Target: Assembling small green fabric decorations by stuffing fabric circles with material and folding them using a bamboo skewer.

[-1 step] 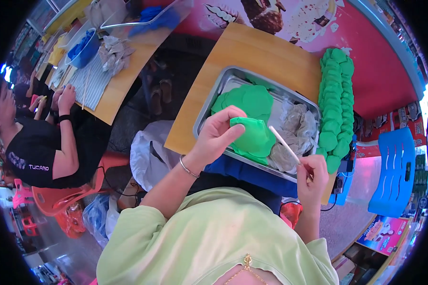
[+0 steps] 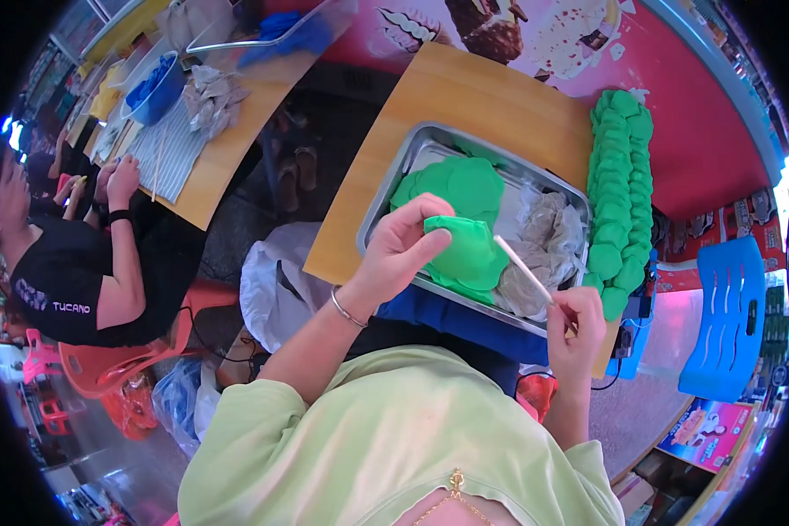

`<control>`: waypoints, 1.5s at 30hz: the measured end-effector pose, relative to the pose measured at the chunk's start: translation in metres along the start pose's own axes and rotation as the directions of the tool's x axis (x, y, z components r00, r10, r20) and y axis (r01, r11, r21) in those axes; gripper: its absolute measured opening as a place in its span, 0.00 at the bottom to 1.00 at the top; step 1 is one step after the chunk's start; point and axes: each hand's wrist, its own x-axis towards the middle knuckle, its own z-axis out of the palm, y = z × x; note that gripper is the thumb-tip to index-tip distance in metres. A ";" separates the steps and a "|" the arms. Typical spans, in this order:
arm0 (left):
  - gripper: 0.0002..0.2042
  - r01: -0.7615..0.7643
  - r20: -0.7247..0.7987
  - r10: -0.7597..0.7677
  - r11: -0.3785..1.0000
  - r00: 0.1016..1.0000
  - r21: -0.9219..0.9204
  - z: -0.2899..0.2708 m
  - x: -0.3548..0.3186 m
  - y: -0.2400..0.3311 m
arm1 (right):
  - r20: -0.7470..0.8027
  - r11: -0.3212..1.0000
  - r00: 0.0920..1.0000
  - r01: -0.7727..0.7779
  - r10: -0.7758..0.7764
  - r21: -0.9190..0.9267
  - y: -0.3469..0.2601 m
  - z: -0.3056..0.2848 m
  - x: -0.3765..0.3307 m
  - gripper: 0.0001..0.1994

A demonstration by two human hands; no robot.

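My left hand (image 2: pixel 401 245) pinches the upper edge of a thin green piece (image 2: pixel 466 252) between thumb and fingers; I cannot tell if it is fabric or something softer. In my right hand (image 2: pixel 576 321) is a slim white stick (image 2: pixel 522 265), its upper end close to the green piece's right edge. Beneath both hands lies a shallow metal tray (image 2: pixel 430 131). Flat rounded green pieces (image 2: pixel 465 182) overlap in its left part. A crumpled greyish cloth or plastic (image 2: pixel 548 237) fills the right part. Along the table's right side stretch rows of stacked green pieces (image 2: pixel 609 188).
The tray rests on a wooden table (image 2: pixel 473 88) against a pink-red wall panel. To the left, a person in a black shirt (image 2: pixel 74 280) sits at another table holding a blue bowl (image 2: pixel 153 88) and a striped cloth (image 2: pixel 171 153). A blue chair (image 2: pixel 721 320) stands right.
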 end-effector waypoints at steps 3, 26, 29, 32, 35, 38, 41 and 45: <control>0.04 -0.027 0.027 0.027 0.999 0.999 0.027 -0.001 -0.001 0.001 | -0.020 1.000 1.000 -0.008 0.007 -0.022 -0.002 0.001 -0.006 0.10; 0.22 0.036 -0.058 -0.037 0.999 0.998 -0.014 0.028 -0.014 0.008 | 0.120 0.860 0.983 -0.181 0.140 0.478 -0.002 0.059 -0.027 0.05; 0.25 0.034 -0.088 -0.040 0.997 0.995 -0.069 0.026 -0.015 0.002 | 0.071 0.913 0.996 -0.083 0.060 0.400 -0.004 0.057 -0.023 0.05; 0.19 -0.003 -0.048 -0.007 0.980 0.999 -0.199 0.027 -0.014 0.004 | 0.233 0.717 0.956 -0.290 0.180 0.634 -0.007 0.050 -0.023 0.05; 0.18 -0.071 -0.149 0.031 0.960 0.988 -0.273 0.038 -0.010 0.006 | 0.288 0.568 0.927 -0.375 0.241 0.733 -0.001 0.052 -0.029 0.06; 0.16 -0.093 -0.158 0.071 0.986 0.985 -0.140 0.037 -0.011 0.002 | 0.152 0.707 0.958 -0.283 0.244 0.648 -0.005 0.058 -0.027 0.06; 0.15 -0.060 -0.106 0.073 0.991 0.992 0.117 0.034 -0.012 0.005 | 0.090 0.885 0.988 -0.154 0.127 0.440 -0.002 0.058 -0.025 0.06; 0.14 -0.059 -0.246 0.003 0.974 0.969 -0.221 0.046 -0.009 0.008 | 0.217 0.671 0.947 -0.320 0.235 0.669 0.003 0.054 -0.032 0.06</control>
